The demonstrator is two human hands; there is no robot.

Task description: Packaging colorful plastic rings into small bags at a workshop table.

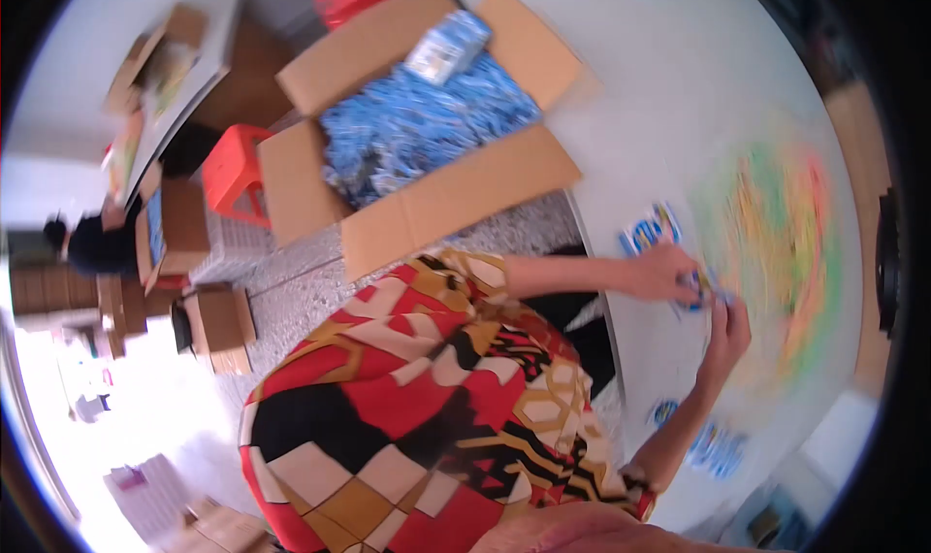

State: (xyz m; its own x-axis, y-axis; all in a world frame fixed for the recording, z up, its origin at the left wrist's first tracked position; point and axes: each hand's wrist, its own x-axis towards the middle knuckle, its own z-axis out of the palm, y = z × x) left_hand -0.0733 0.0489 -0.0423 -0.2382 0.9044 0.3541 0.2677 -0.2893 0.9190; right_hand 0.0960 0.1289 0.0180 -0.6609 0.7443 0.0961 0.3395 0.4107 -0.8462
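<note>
Left hand: is pinching blue packet
Right hand: is bunching fingertips, hold I can't tell
Bright pile: is lying, hands' two o'clock

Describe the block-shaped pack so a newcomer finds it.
Find the open brown carton at top centre, filled with blue packets. The pack lies at the heap's upper edge; its block shape and broad white side set it apart.

A small blue-and-white packet, blurred, is held over the table in the left hand, its far end close to the fingertips of the right hand. Just beyond, a loose heap of thin strands spreads flat, green, yellow, orange and pink, its outlines too blurred to separate each piece.
</note>
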